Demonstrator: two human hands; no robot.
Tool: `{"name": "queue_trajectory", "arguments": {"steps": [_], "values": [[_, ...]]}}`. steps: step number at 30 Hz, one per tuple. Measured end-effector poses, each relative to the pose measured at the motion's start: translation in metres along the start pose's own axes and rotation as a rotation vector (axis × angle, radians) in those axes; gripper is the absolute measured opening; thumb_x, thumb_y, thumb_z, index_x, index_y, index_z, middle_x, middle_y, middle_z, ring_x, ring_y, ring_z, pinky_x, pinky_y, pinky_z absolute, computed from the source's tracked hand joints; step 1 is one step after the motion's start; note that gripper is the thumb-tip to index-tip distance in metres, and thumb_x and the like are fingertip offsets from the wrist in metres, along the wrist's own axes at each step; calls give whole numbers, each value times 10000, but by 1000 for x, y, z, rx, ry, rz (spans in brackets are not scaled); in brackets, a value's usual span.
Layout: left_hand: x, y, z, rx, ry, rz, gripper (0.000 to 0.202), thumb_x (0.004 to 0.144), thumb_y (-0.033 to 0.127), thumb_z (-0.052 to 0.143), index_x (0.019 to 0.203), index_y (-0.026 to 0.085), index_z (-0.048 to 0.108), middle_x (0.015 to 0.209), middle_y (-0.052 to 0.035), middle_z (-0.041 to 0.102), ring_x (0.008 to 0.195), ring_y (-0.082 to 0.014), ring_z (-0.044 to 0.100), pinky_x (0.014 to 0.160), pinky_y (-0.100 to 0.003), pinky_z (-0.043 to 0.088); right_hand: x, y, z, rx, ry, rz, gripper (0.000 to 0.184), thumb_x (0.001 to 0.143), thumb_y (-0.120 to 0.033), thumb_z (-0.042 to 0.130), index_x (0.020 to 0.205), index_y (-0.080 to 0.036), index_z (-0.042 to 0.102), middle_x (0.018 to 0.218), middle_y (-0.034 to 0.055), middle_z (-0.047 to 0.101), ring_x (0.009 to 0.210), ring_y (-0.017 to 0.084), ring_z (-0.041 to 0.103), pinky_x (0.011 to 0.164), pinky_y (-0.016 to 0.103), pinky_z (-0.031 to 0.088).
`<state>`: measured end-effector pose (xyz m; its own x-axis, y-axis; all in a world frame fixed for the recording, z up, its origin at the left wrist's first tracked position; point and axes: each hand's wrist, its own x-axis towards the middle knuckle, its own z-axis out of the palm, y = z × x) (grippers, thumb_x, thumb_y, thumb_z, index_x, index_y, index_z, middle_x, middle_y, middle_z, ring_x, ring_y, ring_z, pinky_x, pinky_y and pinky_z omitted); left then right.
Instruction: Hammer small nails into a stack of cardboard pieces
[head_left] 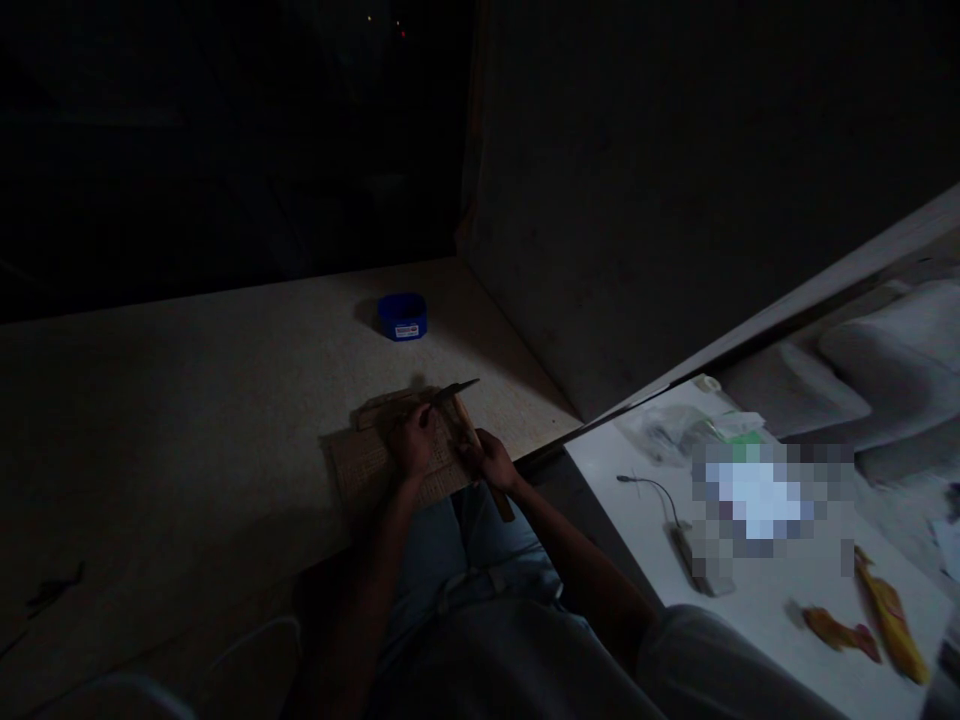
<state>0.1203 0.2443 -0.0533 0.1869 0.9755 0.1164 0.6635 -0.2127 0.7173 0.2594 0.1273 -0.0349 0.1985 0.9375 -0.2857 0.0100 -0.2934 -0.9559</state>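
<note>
My right hand (pixel 491 462) is wrapped round the wooden handle of a hammer (pixel 466 420). The hammer's dark, narrow head points up and away from me, and the handle's butt sticks out below my fist. Close to the left end of the head is my left hand (pixel 412 440), its fingers drawn together. What they hold, if anything, is too dark to make out. Under both hands lies a brown patterned mat or board (pixel 360 470), at the near edge of the worktop. A strip that looks like wood (pixel 373 412) rests along its far side, partly hidden by my left hand.
A blue open container (pixel 403 318) with a white label stands beyond the hands on the pale worktop (pixel 187 400). Dark small items (pixel 56 590) lie at left. A dark panel (pixel 637 200) rises at right. A white table (pixel 600 465) holds plastic bags, a cable and yellow toys (pixel 889 620).
</note>
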Motion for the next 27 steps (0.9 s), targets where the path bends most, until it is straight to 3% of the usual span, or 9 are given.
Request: {"name": "queue_trajectory", "arguments": {"steps": [5,16,22,27], "values": [[-1,3,-1,-4,84,82,224,943,282,544,1031,200,733,1131,-84,722,1059,-206,652,956,-325,482,2,6,0,40,24,-28,351,819,-510,631,972,-205,547,686,-49,533,407,107,491,343,252,448],[0,12,-2,61,25,8,220,953,278,545,1000,221,753,1207,-82,715,1110,-221,659,965,-344,486,-1,4,0,49,10,-34,350,834,-522,608,962,-205,531,629,-64,521,361,108,485,320,245,424],[2,11,1,82,12,-43,246,968,318,531,992,220,756,1169,-77,731,1015,-207,688,883,-313,497,-2,2,1,21,15,-47,345,850,-538,574,942,-210,515,648,-64,494,373,108,474,330,260,439],[1,11,-4,99,-15,-19,233,963,310,545,985,231,764,1082,-66,752,966,-197,694,845,-298,497,-7,-4,-1,-34,32,-96,365,846,-549,590,919,-194,554,690,-32,511,510,129,510,423,248,446]]}}
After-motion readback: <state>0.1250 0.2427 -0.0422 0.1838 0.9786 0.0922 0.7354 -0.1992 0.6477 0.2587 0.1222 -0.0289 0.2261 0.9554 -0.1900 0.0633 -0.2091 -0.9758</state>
